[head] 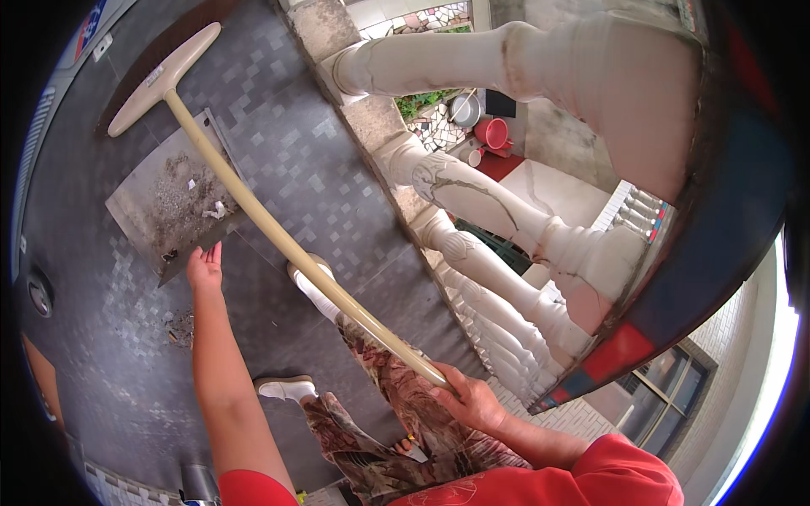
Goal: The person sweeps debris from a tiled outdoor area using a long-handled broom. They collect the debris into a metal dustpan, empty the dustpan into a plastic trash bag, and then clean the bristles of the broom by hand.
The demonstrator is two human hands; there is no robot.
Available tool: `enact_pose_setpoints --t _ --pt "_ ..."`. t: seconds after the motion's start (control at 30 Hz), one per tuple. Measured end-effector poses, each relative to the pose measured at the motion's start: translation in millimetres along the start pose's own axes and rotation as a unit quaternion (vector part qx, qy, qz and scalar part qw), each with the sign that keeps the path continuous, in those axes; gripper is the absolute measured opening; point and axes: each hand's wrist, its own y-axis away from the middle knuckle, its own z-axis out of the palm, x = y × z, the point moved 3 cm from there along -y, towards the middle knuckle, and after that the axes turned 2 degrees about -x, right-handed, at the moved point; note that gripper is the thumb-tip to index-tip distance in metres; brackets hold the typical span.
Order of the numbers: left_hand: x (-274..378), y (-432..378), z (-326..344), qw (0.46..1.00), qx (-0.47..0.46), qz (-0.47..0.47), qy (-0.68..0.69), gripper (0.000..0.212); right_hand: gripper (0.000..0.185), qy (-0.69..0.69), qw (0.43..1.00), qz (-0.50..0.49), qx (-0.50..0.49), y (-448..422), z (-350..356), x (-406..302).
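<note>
My right hand (471,398) is closed around the end of a long cream broom handle (272,221). The handle runs up and left to a T-shaped broom head (166,82) with dark brown bristles (183,35). On the left, my left arm reaches out, and my left hand (205,269) is at the near edge of a flat grey sheet-like dustpan (149,190). Its fingertips overlap that edge; whether they grip it is unclear. Grey dust, dark grit and a crumpled white scrap (218,210) lie on the dustpan, below the broom handle.
Loose debris (180,329) lies on the dark patterned tile floor (342,215). Pale stone balusters (493,202) line the right side beneath a coloured rail (702,253). Beyond them are a red basin (492,133) and a metal bowl (466,111). My white shoes (288,388) stand below.
</note>
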Motion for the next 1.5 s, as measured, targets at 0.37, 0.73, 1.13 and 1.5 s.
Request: enact_pose_setpoints --t 0.37,0.73,1.13,1.5 --pt "-36.4 54.5 -114.3 0.996 0.052 0.041 -0.054 0.019 0.032 -0.093 0.989 -0.013 -0.112 -34.7 0.9 3.2" --pt "-114.1 181.5 -304.4 0.992 0.103 -0.039 -0.054 0.034 0.046 -0.04 0.988 -0.123 0.085 -112.4 59.0 -65.7" --pt "-120.4 207.6 -452.2 0.991 0.128 0.047 0.001 0.035 0.05 0.089 0.976 -0.184 0.073 6.4 148.6 -86.0" --pt "-130.4 290.0 -560.3 0.981 0.126 0.053 0.141 0.03 0.045 0.158 0.943 -0.287 -0.05 36.0 322.3 -216.6"
